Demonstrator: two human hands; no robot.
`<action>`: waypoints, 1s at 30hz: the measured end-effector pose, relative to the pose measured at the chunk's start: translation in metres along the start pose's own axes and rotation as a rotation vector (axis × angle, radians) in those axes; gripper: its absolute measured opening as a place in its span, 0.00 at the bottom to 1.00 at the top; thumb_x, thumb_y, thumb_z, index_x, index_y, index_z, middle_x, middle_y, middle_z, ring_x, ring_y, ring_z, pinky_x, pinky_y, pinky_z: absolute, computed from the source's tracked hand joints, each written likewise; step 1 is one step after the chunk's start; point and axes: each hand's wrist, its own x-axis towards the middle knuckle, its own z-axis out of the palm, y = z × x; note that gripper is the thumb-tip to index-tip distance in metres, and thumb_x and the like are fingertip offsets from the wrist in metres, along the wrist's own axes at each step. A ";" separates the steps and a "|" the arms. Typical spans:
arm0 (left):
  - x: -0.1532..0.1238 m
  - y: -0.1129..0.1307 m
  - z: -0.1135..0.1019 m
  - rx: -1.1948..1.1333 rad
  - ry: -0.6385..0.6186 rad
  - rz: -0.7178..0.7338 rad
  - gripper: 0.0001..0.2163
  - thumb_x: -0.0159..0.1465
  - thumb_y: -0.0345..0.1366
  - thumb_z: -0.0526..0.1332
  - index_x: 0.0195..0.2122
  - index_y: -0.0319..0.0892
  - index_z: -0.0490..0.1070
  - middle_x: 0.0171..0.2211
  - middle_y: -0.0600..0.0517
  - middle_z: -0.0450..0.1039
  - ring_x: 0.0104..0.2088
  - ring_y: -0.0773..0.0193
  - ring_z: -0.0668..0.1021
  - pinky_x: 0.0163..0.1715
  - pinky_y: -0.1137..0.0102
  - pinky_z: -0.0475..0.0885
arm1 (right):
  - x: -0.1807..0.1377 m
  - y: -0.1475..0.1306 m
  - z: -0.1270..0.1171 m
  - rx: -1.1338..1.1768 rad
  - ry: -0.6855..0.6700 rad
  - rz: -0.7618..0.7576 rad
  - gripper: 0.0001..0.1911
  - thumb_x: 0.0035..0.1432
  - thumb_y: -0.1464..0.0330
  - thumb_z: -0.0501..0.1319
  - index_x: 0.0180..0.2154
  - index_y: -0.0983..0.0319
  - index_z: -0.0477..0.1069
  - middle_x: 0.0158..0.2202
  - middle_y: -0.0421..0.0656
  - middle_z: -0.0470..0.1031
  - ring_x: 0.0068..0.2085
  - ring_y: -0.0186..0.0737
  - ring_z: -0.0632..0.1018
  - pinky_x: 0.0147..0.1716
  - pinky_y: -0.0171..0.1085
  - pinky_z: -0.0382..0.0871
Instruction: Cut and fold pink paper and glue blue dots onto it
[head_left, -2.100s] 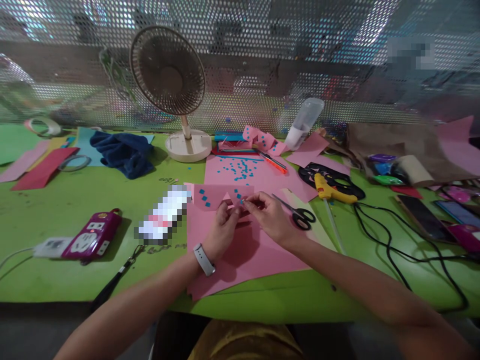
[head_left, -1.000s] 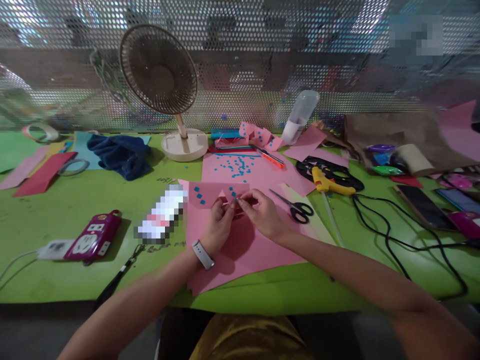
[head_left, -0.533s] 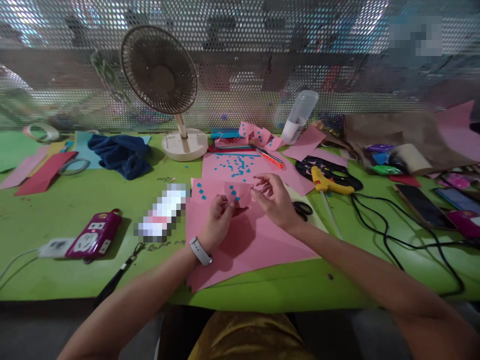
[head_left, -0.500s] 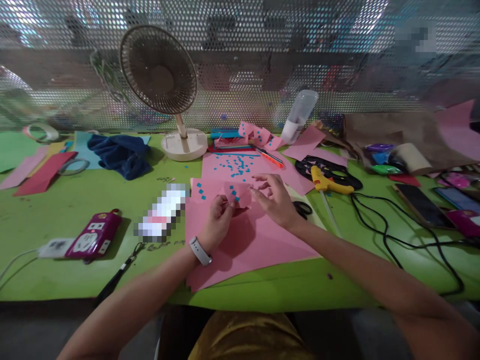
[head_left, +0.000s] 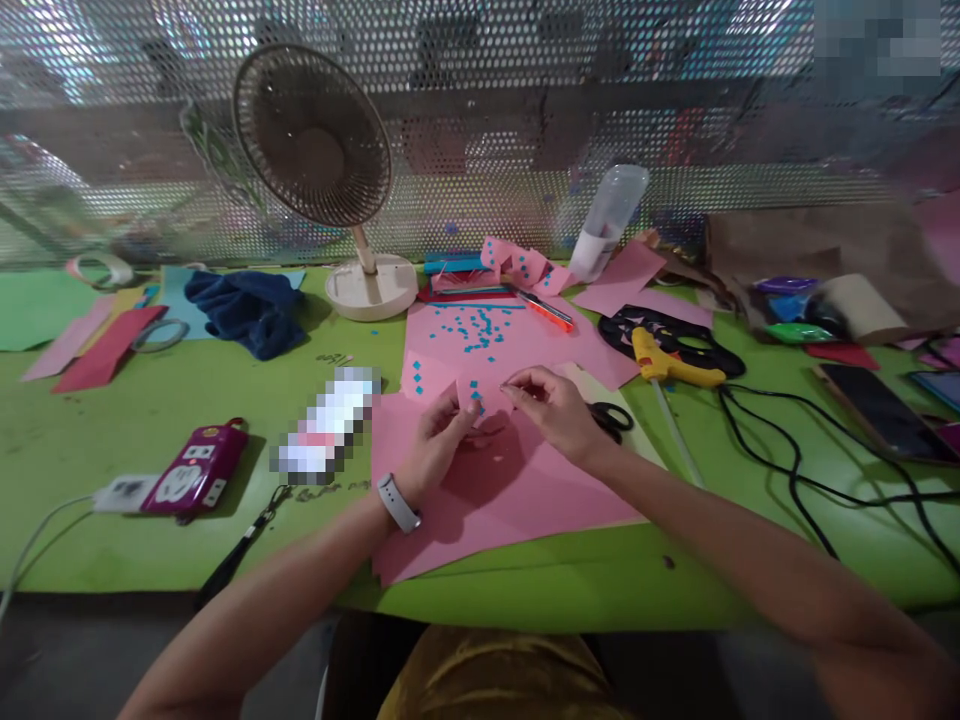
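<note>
My left hand (head_left: 442, 437), wearing a pale watch band at the wrist, pinches a folded pink paper strip (head_left: 431, 381) that carries small blue diamonds. At the strip's right end, my right hand (head_left: 556, 410) has its thumb and forefinger pressed together. What lies between those fingertips is too small to tell. Both hands are over a large pink sheet (head_left: 480, 515). Beyond them, many loose blue paper bits (head_left: 480, 328) are scattered on another pink sheet (head_left: 581, 345). Black-handled scissors (head_left: 613, 420) lie partly hidden beside my right wrist.
A yellow glue gun (head_left: 679, 362) with its black cord (head_left: 787, 450) lies to the right. Behind are an orange cutter (head_left: 547, 312), a tilted bottle (head_left: 609, 220) and a fan (head_left: 371, 288). At left are a phone (head_left: 330, 425), a purple power strip (head_left: 196, 468) and a blue cloth (head_left: 251, 310).
My right hand's fingers, spread apart before, have come together in a pinch near the strip's right end. The strip has turned slightly in my left hand, and the view has shifted a little.
</note>
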 end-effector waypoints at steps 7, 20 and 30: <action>0.001 0.005 -0.004 0.122 -0.024 0.070 0.18 0.52 0.49 0.70 0.26 0.38 0.71 0.23 0.55 0.69 0.24 0.68 0.73 0.29 0.69 0.77 | -0.006 -0.004 0.002 0.057 -0.052 0.007 0.12 0.55 0.59 0.63 0.31 0.61 0.71 0.29 0.40 0.73 0.29 0.36 0.73 0.31 0.36 0.67; -0.001 0.008 -0.002 0.161 0.006 0.137 0.19 0.57 0.50 0.66 0.23 0.39 0.67 0.21 0.56 0.62 0.22 0.71 0.68 0.26 0.73 0.73 | -0.010 -0.008 0.000 0.153 -0.102 0.021 0.15 0.55 0.56 0.64 0.29 0.61 0.70 0.25 0.38 0.70 0.28 0.35 0.71 0.30 0.36 0.67; 0.003 0.005 -0.004 0.232 0.049 0.242 0.20 0.55 0.52 0.67 0.22 0.39 0.68 0.20 0.56 0.64 0.22 0.71 0.67 0.22 0.75 0.66 | -0.013 -0.007 0.003 0.128 -0.155 0.013 0.14 0.57 0.56 0.62 0.31 0.60 0.69 0.26 0.37 0.70 0.27 0.34 0.72 0.30 0.35 0.67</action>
